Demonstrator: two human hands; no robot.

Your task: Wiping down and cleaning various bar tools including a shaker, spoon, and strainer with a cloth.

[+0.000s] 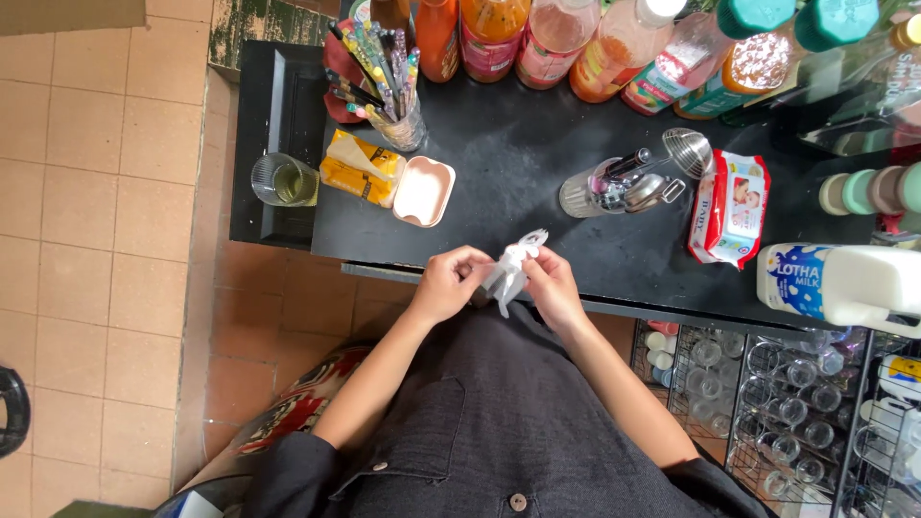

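both hands are being held close together just over the near edge of the black worktop [537,163], forearms angled inward from the body. the left hand [449,285] is being curled, knuckles up, with its fingertips pinched on the left side of a small white wrapper [511,269]. the right hand [550,285] is being held opposite, its thumb and fingers closed on the wrapper's right side. each grip is being kept nearly closed, with only the thin wrapper between the fingertips. the wrapper is being held upright between the two hands, its crumpled top poking above the fingers; what it contains cannot be told.

on the worktop, one glass [284,180] of pale liquid is standing at the far left. one yellow packet [361,167] is lying beside one pink lid [424,191]. one clear cup [397,123] of many pens is standing behind the packet. one glass jar [600,189] of metal tools is lying on its side near the middle, with one metal strainer [687,150] at its end. one pack of wipes [729,207] is lying right of it, and one white milk jug [844,283] is lying at the right edge. about eight bottles [556,38] are standing along the back. many small glasses are being stored in one wire rack [767,403] below the worktop.
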